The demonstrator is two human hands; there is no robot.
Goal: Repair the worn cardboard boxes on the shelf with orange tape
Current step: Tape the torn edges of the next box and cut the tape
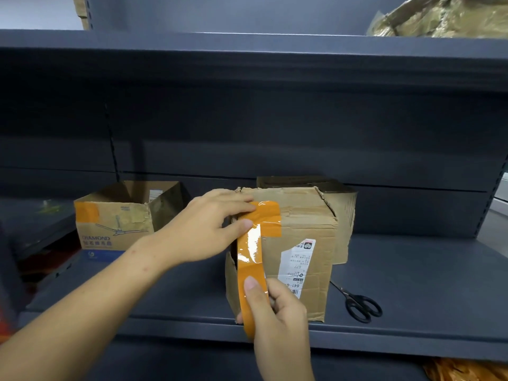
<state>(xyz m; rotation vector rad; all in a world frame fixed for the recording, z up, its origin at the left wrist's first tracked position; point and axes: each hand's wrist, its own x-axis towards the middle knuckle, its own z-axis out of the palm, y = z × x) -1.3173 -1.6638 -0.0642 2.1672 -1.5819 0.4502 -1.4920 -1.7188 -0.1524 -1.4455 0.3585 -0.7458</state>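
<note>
Orange tape (254,259) is running down the front left corner of the worn cardboard box (299,251), which is standing on the shelf (412,284) directly in front of both hands. The left hand (209,226) is lying against the upper left of the box with its fingers extended, the fingertips pressing the top end of the strip where it crosses an earlier horizontal patch; this appears to be anchoring the end so that it is not lifting under tension. The right hand (277,312) is working below the left, thumb on the outer face of the strip and fingers curled behind it, pinching the lower end and holding it taut and slightly off the cardboard. Whether a roll is sitting in this hand cannot be determined. Keeping the strip tight is probably preventing wrinkles before it is being smoothed down.

Scissors (360,303) are lying on the shelf just right of the right hand, within reach for cutting. A second open box (121,218) bearing an orange patch is sitting left of the left hand.
</note>
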